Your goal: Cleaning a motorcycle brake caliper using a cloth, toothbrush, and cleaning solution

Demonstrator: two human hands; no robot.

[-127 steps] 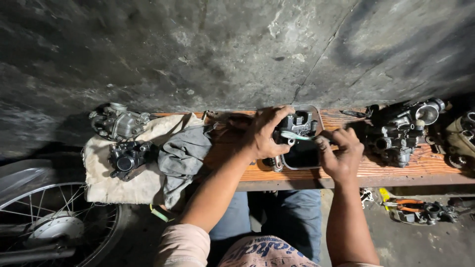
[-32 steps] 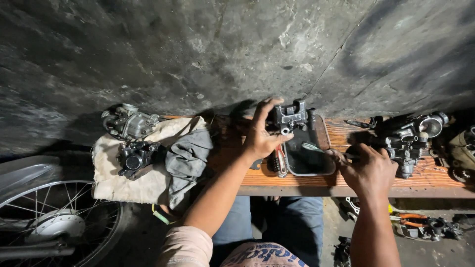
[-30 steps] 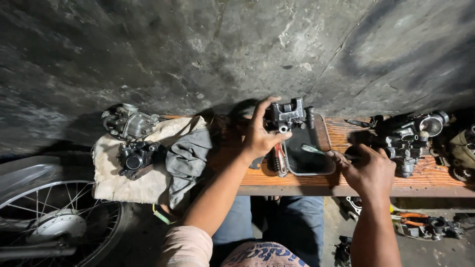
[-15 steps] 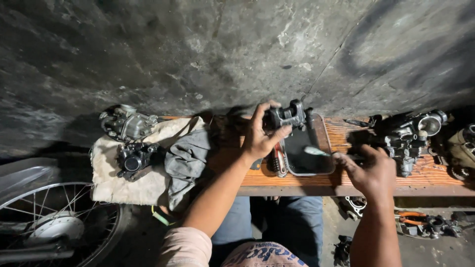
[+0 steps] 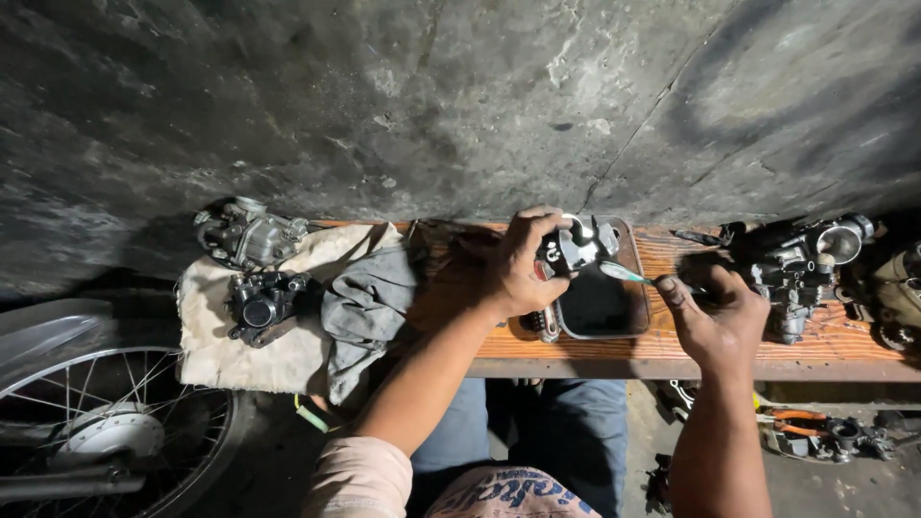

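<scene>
Left hand (image 5: pixel 518 273): fingers clamped on a carburetor (image 5: pixel 576 245) over a dark tray (image 5: pixel 602 305), its underside hidden. Right hand (image 5: pixel 715 312): gripping a small brush (image 5: pixel 628 275), handle concealed. Wooden bench (image 5: pixel 672 345) against rough concrete wall (image 5: pixel 432 96); dim.

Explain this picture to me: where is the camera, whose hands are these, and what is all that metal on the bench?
The camera sits on a person's head and looks down, so you see their own arms and knees. The left hand grips a small metal engine part, a carburetor, over a dark tray on a wooden bench. The right hand holds a thin brush pointed at that part. On the left, two more carburetors lie on a pale cloth beside a grey rag. Another one rests at the right. A motorcycle wheel shows at the lower left, and pliers lie on the floor.
</scene>
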